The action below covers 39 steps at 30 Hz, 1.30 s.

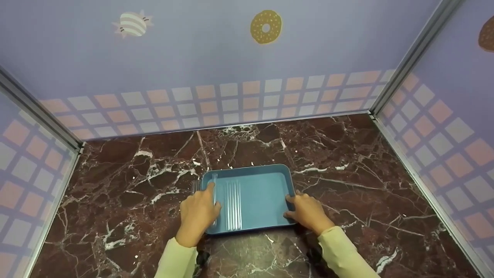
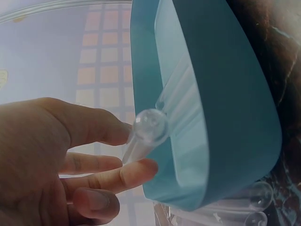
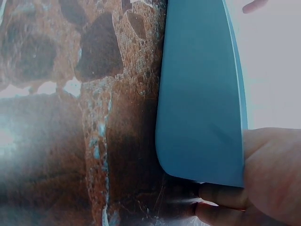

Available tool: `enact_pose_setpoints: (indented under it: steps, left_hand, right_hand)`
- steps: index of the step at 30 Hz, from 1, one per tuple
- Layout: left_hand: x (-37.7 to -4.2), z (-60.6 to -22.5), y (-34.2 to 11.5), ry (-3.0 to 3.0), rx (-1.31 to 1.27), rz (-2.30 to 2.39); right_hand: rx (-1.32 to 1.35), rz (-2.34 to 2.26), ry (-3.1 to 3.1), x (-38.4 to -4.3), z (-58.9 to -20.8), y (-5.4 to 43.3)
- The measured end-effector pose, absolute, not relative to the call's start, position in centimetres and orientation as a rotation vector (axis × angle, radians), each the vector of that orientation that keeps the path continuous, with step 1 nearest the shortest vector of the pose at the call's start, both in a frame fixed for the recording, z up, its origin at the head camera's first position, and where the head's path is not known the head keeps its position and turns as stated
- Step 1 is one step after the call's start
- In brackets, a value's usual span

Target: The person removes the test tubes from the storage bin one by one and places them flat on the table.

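Sleeves: two pale yellow sleeves [image 1: 345, 251] come in from the near side.
Left hand: the left hand [image 1: 197, 210] is at the left end of the tray; it pinches one clear tube between the thumb and the fingers.
Held tube: the held tube [image 2: 150, 127] has a rounded end and is at the left wall of the tray.
Right hand: the right hand [image 1: 308, 210] grips the right wall of the tray.
Blue tray: the blue tray [image 1: 266, 200] stands on the desk [image 1: 347, 216], between both hands.
Tubes inside: several clear tubes [image 1: 234, 208] lie side by side in the left part of the tray, pointing near to far.
Tubes outside: other clear tubes [image 2: 261, 195] lie just left of the tray, partly hidden.
Far wall: the lilac wall [image 1: 193, 58] has pink and white squares and a doughnut picture [image 1: 266, 27].
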<state>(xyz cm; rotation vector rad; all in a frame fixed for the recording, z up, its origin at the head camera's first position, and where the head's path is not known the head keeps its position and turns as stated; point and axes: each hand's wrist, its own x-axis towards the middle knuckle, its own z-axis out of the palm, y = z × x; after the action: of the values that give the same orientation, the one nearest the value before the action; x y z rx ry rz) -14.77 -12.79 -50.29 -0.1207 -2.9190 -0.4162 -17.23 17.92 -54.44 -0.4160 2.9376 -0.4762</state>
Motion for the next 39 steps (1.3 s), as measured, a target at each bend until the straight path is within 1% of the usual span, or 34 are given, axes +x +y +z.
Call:
enact_pose_setpoints:
  steps: [14, 21, 28, 39]
  left_hand:
    - [-14.6, -50.1, -13.2, -2.931, -0.122, -0.406]
    - [-14.6, -50.0, -13.4, -2.934, -0.12, -0.413]
    - [-14.6, -50.2, -13.6, -2.96, -0.095, -0.424]
    - [-14.5, -50.3, -13.9, -2.945, -0.092, -0.457]
  right_hand:
    - [-0.392, -0.458, 2.918, -17.3, -54.0, 17.8]
    - [-0.458, -0.391, 2.972, -17.3, -54.3, 17.8]
    - [-0.4, -0.404, 2.95, -17.2, -54.3, 17.8]
    - [-0.414, -0.392, 2.953, -17.1, -54.3, 17.8]
